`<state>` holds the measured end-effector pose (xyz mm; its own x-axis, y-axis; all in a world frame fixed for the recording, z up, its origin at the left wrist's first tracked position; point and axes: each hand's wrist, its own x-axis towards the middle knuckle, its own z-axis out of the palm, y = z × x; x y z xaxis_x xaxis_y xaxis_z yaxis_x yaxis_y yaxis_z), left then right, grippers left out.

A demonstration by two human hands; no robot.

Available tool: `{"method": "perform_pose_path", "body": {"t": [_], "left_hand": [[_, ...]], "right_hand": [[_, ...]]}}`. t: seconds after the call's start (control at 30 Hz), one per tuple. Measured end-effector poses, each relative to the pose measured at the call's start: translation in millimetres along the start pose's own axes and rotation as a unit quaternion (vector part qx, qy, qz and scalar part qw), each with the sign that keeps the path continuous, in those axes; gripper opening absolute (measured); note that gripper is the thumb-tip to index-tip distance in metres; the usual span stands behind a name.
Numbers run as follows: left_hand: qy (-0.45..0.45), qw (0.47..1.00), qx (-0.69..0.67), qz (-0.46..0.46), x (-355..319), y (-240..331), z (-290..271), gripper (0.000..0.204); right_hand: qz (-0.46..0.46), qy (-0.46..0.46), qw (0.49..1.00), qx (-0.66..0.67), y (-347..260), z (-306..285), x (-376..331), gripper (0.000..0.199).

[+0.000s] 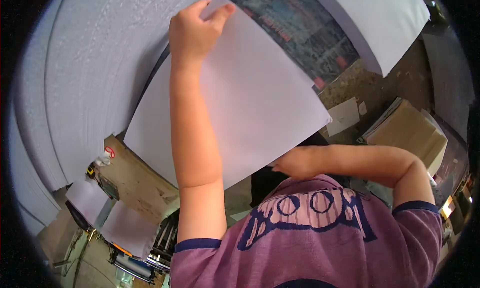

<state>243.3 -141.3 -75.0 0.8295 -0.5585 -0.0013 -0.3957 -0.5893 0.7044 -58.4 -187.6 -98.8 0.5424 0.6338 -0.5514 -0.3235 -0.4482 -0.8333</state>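
Observation:
A large sheet of white paper (265, 103), possibly with more sheets under it, slants across the middle. My left hand (192, 35) is closed on its far end, thumb on the upper face and the other fingers partly hidden. My left forearm crosses over the paper. My right hand (295, 163) is at the near edge, close to my chest, with its fingers drawn together on the paper's rim. Its fingertips are partly hidden and slightly blurred. A dark printed sheet (300, 33) lies flat beyond the paper.
Tall stacks of white paper (95, 63) rise at the left. Another white stack (385, 23) stands at the far right. A brown board-like bundle (410, 133) lies to the right. A wooden board (135, 178) and machine parts with rollers (135, 265) are at the lower left.

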Motion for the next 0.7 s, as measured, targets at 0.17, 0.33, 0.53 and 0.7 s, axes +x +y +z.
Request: {"method": "perform_pose_path", "body": {"t": [0.17, 0.33, 0.53, 0.7], "left_hand": [[-0.019, 0.999, -0.023, -0.032, -2.7, 7.5, -4.6, 0.047], [0.011, 1.000, -0.003, 0.028, 2.6, -0.5, 1.8, 0.043], [0.003, 0.999, 0.005, 0.031, 5.7, -35.9, 0.2, 0.048], [-0.193, 0.980, -0.049, -0.009, 15.0, 0.0, -23.4, 0.045]], "right_hand": [[-0.145, 0.013, 0.989, -0.038, -45.8, 73.7, 75.4, 0.020], [-0.173, -0.035, 0.980, -0.093, -60.0, 127.8, 141.3, 0.020], [-0.177, -0.116, 0.952, -0.223, -53.2, 132.4, 137.7, 0.023], [-0.201, -0.137, 0.950, -0.196, -23.1, 57.7, 64.5, 0.028]]}}
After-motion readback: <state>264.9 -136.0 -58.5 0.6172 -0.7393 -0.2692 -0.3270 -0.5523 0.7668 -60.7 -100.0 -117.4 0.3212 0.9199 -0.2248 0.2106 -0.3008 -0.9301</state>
